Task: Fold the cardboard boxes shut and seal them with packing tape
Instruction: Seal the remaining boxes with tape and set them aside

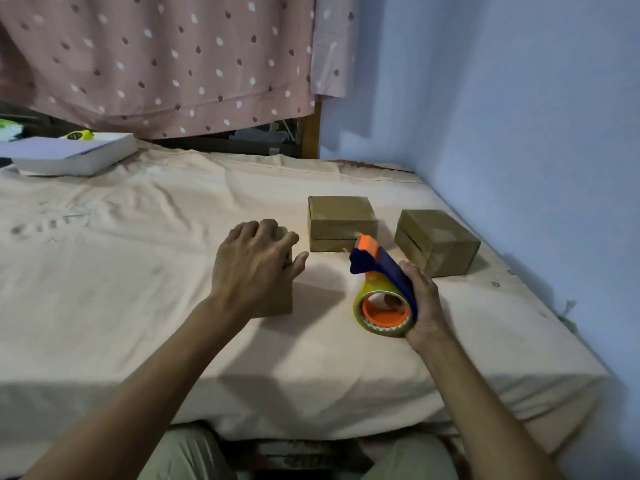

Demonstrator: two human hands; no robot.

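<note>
We hold the tape dispenser (382,289) in our right hand (424,303) and cover a box (277,299) with our left hand (254,263).

Our right fingers wrap the blue dispenser body from its right side, a fingertip showing through the orange core; the roll sits low toward us, and the orange cutter end points up and away, toward the middle box (341,223). Our left hand lies curled over the top of the near box, which it mostly hides, so we cannot tell how its flaps stand. The middle box and the right box (436,242) sit closed on the bed sheet (138,306), apart from each other, just beyond the dispenser. A white flat box (72,154) lies at the far left, a dotted curtain (166,60) behind.
</note>
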